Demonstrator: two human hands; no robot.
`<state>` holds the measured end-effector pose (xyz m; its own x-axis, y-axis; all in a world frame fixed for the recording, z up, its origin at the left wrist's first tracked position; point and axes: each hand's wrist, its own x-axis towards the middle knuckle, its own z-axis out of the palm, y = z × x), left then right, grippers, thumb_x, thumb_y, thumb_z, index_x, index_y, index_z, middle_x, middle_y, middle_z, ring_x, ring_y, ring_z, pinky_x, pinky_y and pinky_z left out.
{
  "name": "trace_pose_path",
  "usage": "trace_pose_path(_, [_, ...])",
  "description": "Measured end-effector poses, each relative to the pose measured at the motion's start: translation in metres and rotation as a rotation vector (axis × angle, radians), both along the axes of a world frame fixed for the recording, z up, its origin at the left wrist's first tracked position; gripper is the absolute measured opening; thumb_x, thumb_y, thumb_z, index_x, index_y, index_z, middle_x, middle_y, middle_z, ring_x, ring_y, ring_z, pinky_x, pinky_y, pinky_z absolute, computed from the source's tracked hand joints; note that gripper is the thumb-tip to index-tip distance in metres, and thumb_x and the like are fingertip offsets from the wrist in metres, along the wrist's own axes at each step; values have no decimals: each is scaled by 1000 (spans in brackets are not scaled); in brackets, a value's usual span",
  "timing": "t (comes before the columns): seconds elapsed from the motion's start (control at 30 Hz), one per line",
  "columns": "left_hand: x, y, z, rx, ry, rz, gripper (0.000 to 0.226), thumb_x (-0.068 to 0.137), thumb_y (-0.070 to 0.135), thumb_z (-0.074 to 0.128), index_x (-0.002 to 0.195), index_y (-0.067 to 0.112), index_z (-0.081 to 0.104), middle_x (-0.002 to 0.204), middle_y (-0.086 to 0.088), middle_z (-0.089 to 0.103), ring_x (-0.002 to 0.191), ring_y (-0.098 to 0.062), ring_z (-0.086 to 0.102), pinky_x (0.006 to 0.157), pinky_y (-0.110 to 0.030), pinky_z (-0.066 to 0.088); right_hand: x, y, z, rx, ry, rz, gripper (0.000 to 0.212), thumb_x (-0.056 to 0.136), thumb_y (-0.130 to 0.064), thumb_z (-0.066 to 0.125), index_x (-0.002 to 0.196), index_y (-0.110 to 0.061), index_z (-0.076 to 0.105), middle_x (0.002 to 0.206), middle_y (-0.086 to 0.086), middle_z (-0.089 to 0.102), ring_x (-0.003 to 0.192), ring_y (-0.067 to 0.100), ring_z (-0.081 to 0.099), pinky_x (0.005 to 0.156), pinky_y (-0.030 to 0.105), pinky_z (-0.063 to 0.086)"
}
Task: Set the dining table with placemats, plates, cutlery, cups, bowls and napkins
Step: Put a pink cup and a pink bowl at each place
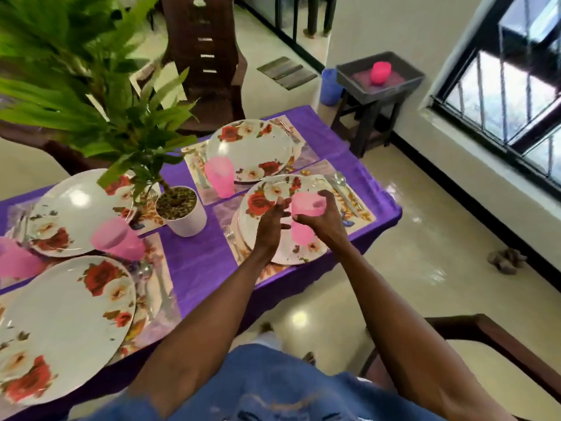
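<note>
Above the near-right plate (282, 220), right hand (321, 214) grips pink cup (305, 214) for placement; left hand (273, 220) open, steadying.

Right hand (323, 218) is wrapped around a pink cup (305, 215), holding it over the floral plate (282, 220) nearest the potted plant (179, 208). Left hand (271, 221) has loose fingers right beside the cup. Another pink cup (220, 176) stands just behind the plant, and a third one (117, 238) in front of it.
</note>
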<state>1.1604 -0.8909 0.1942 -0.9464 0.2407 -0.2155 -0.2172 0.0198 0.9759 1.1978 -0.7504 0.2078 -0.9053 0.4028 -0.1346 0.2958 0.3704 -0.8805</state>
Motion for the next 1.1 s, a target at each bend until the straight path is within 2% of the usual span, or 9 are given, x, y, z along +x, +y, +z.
trace_pose_path(0.07, [-14, 9, -5, -74, -6, 53, 33, 96, 50, 47, 109, 26, 66, 107, 4, 68, 100, -22, 65, 75, -40, 54, -13, 11, 0, -13, 17, -51, 92, 61, -47, 85, 135, -27, 34, 121, -1, 50, 107, 20, 53, 81, 50, 56])
trace_pose_path(0.17, [-36, 17, -18, -252, 68, 127, 14, 95, 37, 56, 92, 28, 67, 92, 2, 69, 91, -23, 66, 78, -45, 55, -38, 31, 2, 32, 69, -122, 93, 66, -41, 86, 140, -22, 32, 135, 4, 46, 113, 15, 45, 91, 38, 48])
trace_pose_path(0.27, [-60, 29, -33, -350, 46, 179, 15, 94, 25, 58, 83, 22, 68, 82, -3, 69, 82, -26, 66, 76, -43, 54, -70, 56, 5, 53, 118, -141, 88, 68, -39, 86, 136, -17, 35, 131, 4, 46, 113, 20, 47, 78, 28, 46])
trace_pose_path(0.33, [-74, 37, -38, -398, 31, 210, 17, 92, 23, 58, 82, 14, 69, 78, -6, 69, 77, -29, 65, 73, -48, 55, -90, 70, 7, 63, 118, -126, 83, 69, -33, 86, 133, -15, 36, 126, 4, 46, 111, 21, 47, 71, 24, 41])
trace_pose_path(0.47, [-93, 57, -36, -450, 14, 191, 20, 92, 15, 57, 83, 3, 70, 76, -7, 66, 76, -32, 63, 71, -44, 53, -132, 89, 4, 79, 80, -98, 89, 69, -34, 86, 139, -16, 34, 136, 9, 45, 118, 23, 45, 85, 32, 44])
trace_pose_path(0.67, [-111, 66, -30, -505, -17, 178, 16, 92, 13, 55, 80, 13, 66, 80, -4, 67, 80, -28, 63, 72, -35, 47, -173, 102, -6, 106, -4, -34, 90, 70, -29, 85, 141, -16, 32, 143, 11, 39, 126, 28, 42, 85, 32, 43])
trace_pose_path(0.83, [-120, 72, -35, -557, -68, 228, 21, 94, 21, 55, 94, 8, 71, 92, -9, 71, 85, -28, 64, 73, -33, 47, -198, 114, -13, 124, -11, 58, 90, 70, -30, 85, 142, -15, 33, 144, 11, 39, 128, 29, 41, 92, 35, 43])
trace_pose_path(0.97, [-121, 82, -33, -591, -71, 278, 22, 94, 19, 56, 89, 3, 71, 85, -12, 71, 82, -30, 64, 76, -39, 49, -212, 116, -16, 137, -4, 120, 92, 68, -32, 86, 142, -15, 34, 142, 11, 41, 127, 29, 43, 93, 42, 48])
trace_pose_path(1.1, [-119, 88, -31, -602, -78, 289, 21, 93, 19, 58, 84, 6, 71, 77, -7, 69, 77, -26, 63, 66, -30, 37, -208, 117, -30, 174, -31, 250, 96, 69, -26, 87, 145, -9, 32, 141, 15, 43, 127, 34, 44, 93, 43, 47])
